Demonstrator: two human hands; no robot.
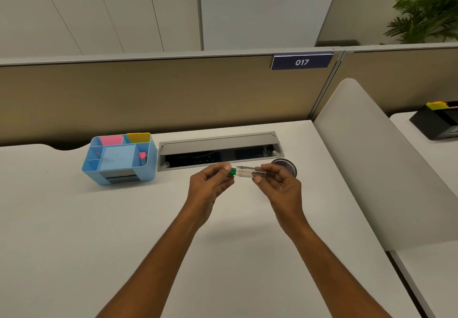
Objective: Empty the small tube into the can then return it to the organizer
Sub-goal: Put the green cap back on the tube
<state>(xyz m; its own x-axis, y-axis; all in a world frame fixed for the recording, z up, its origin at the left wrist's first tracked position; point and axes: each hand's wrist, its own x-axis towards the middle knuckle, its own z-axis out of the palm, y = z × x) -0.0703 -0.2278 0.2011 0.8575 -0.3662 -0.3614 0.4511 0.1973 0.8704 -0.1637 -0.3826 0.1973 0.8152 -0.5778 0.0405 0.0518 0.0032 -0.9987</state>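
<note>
A small clear tube (247,171) with a green cap (232,172) lies level in the air above the white desk, between both hands. My left hand (210,183) pinches the green cap at the tube's left end. My right hand (280,183) grips the tube's clear body at its right end. The dark round can (288,165) stands on the desk just behind my right hand, partly hidden by its fingers. The blue organizer (119,160) sits at the far left, with pink and yellow notes and a small pink-capped item in its compartments.
An open grey cable tray (218,151) runs along the desk's back edge, between the organizer and the can. A beige partition stands behind it. A white divider (366,156) borders the desk on the right, with a black organizer (436,122) on the desk beyond.
</note>
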